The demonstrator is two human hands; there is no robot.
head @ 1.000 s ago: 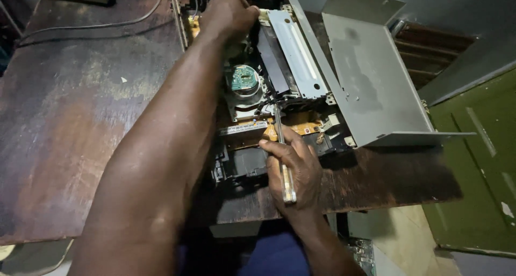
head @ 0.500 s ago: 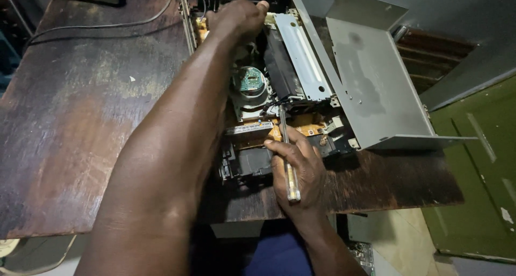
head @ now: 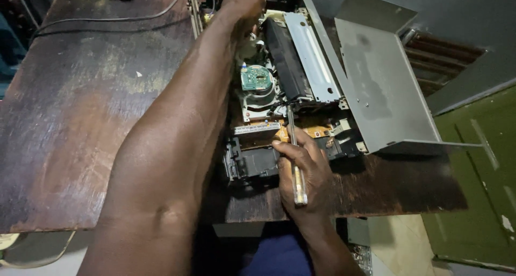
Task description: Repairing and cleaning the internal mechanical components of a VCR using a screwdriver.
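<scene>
An opened electronic device (head: 301,87) with a grey metal drum, green round circuit piece (head: 255,78) and orange boards lies on a worn wooden table (head: 80,120). My left hand (head: 243,7) reaches across to the device's far end and rests closed on its upper edge. My right hand (head: 302,168) grips a screwdriver (head: 294,163) with a clear yellowish handle. Its metal tip points into the mechanism near the drum's lower right. The device's grey metal cover (head: 376,87) stands tilted open to the right.
A black cable (head: 107,22) runs across the table's far left. A green panel (head: 478,179) and a grey wall lie to the right. The table's near edge sits just below my right wrist, with the floor beyond.
The view has shifted slightly. My left hand stays on the device's far end and my right hand keeps the screwdriver at about the same spot in the mechanism.
</scene>
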